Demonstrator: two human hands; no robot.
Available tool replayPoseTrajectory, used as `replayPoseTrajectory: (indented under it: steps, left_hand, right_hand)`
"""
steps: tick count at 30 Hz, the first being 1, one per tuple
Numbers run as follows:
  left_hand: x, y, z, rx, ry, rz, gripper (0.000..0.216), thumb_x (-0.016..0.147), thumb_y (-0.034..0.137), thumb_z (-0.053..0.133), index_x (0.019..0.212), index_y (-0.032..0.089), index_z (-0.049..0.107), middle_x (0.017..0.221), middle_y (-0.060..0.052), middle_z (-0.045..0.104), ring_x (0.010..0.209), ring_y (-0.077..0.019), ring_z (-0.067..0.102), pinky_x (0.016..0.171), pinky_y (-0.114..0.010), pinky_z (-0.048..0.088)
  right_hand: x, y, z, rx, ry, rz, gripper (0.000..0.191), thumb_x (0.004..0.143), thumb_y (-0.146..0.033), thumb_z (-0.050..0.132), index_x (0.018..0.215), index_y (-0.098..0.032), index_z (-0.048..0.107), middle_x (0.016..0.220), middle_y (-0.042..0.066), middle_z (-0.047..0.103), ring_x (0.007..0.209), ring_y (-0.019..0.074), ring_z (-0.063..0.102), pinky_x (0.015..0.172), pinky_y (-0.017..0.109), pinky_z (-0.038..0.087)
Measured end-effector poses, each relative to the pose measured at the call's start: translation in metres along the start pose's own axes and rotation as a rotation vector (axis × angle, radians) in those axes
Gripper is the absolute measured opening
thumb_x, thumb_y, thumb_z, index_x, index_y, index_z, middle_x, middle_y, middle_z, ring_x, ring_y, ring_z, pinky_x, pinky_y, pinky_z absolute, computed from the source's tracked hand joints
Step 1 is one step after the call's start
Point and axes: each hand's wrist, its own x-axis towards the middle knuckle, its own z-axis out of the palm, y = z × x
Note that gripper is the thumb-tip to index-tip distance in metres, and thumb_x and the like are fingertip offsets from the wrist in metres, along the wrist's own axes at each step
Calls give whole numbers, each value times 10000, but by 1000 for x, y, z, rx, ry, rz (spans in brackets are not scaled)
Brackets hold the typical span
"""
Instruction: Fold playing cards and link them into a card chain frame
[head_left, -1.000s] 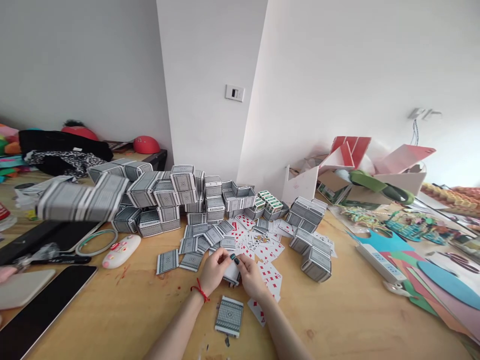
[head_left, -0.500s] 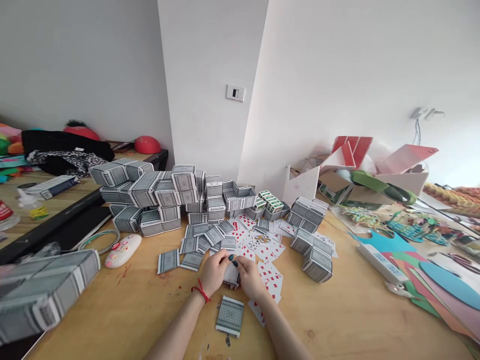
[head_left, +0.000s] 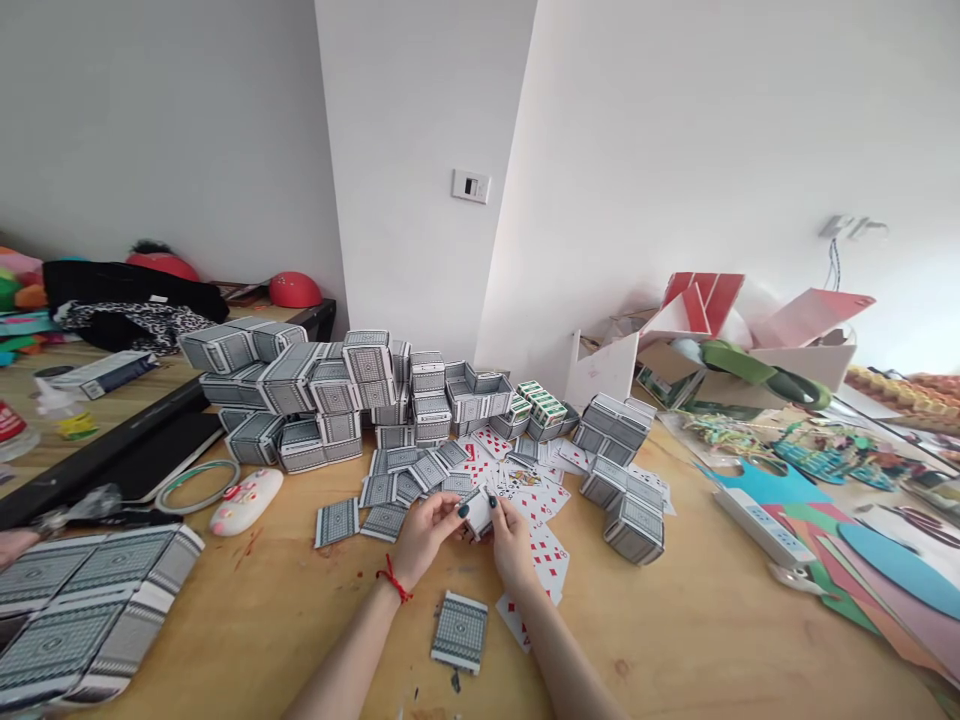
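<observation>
My left hand (head_left: 426,538) and my right hand (head_left: 513,546) are closed on a small folded playing card piece (head_left: 478,512), pale with dark patterned edges. Thumbs and fingers pinch it from both sides, just above the table. On the table between my forearms lies a square folded card (head_left: 460,632), patterned back up. Beyond my left hand are several more folded cards (head_left: 337,522). Loose face-up playing cards (head_left: 549,560) lie beyond and partly under my right hand.
Stacked blocks of folded cards (head_left: 289,378) stand at the back left, with more card blocks (head_left: 635,525) to the right. Another person's hand (head_left: 13,546) is near a large card block (head_left: 71,610). A white mouse (head_left: 247,502) and power strip (head_left: 765,530) flank the work area.
My hands have lifted and tilted the folded card piece, and the right hand has shifted slightly right. At left, the large card block has turned and lowered; another person's hand now shows.
</observation>
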Motion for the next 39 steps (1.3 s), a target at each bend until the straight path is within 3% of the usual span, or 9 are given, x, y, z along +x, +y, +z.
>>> replayPoseTrajectory:
  steps: [4, 10, 13, 16, 20, 23, 26, 34, 39]
  left_hand:
    - [3, -3, 0, -40, -5, -19, 286, 659, 332, 617, 862, 130, 610, 819, -61, 652, 756, -185, 596, 683, -310, 483]
    - [5, -6, 0, 71, 130, -7, 229, 680, 362, 570, 715, 139, 607, 661, -18, 633, 595, -154, 588, 581, -281, 489]
    - [2, -7, 2, 231, 193, 44, 214, 694, 364, 540, 646, 156, 557, 549, 13, 582, 499, -139, 560, 495, -254, 467]
    - [0, -9, 7, 400, 214, 97, 218, 719, 364, 502, 616, 173, 517, 497, 25, 547, 461, -133, 545, 464, -239, 447]
    - [-1, -11, 10, 505, 256, 174, 175, 705, 313, 512, 811, 181, 557, 641, 0, 605, 541, -141, 582, 514, -253, 477]
    - [0, -12, 8, 560, 276, 244, 284, 683, 259, 535, 962, 209, 553, 840, -35, 638, 701, -165, 614, 628, -290, 502]
    - [2, -13, 5, 612, 256, 257, 216, 685, 240, 539, 890, 224, 603, 843, -39, 656, 780, -191, 611, 697, -317, 496]
    - [2, -7, 4, 94, 152, -33, 201, 695, 282, 547, 848, 187, 637, 806, -37, 665, 688, -180, 601, 551, -264, 495]
    - [-5, 4, 6, -507, -132, -283, 138, 734, 239, 554, 848, 176, 601, 808, -32, 649, 746, -158, 595, 703, -309, 471]
  right_hand:
    - [1, -4, -3, 77, -29, 34, 288, 747, -457, 504, 691, -183, 571, 606, -8, 530, 539, 122, 458, 486, 224, 392]
    - [0, -5, -5, 55, -187, 65, 321, 740, -459, 518, 654, -160, 598, 553, -12, 517, 491, 111, 443, 478, 231, 384]
    - [1, 0, -4, 3, -170, 66, 311, 705, -463, 556, 647, -160, 592, 523, -21, 513, 453, 113, 462, 463, 242, 397]
    - [3, 7, -3, -50, -85, 39, 327, 690, -445, 577, 860, -167, 609, 590, -12, 563, 457, 126, 496, 457, 256, 424]
    - [5, 10, -7, -213, 35, -108, 373, 717, -388, 552, 1024, -182, 597, 788, 50, 644, 665, 183, 576, 619, 307, 468]
    - [3, 7, -7, -343, -32, -203, 284, 758, -316, 501, 982, -199, 631, 916, 71, 656, 834, 221, 585, 762, 348, 442]
    - [-1, 4, -5, -446, -100, -261, 272, 789, -267, 453, 990, -211, 627, 941, 71, 657, 872, 225, 583, 793, 361, 430]
    - [-1, 7, -7, -545, -7, -353, 266, 803, -277, 424, 958, -203, 626, 877, 75, 656, 810, 209, 587, 741, 344, 438]
    - [-5, -1, -5, -411, 43, -368, 247, 818, -295, 412, 936, -195, 605, 869, 60, 641, 808, 187, 574, 730, 306, 436]
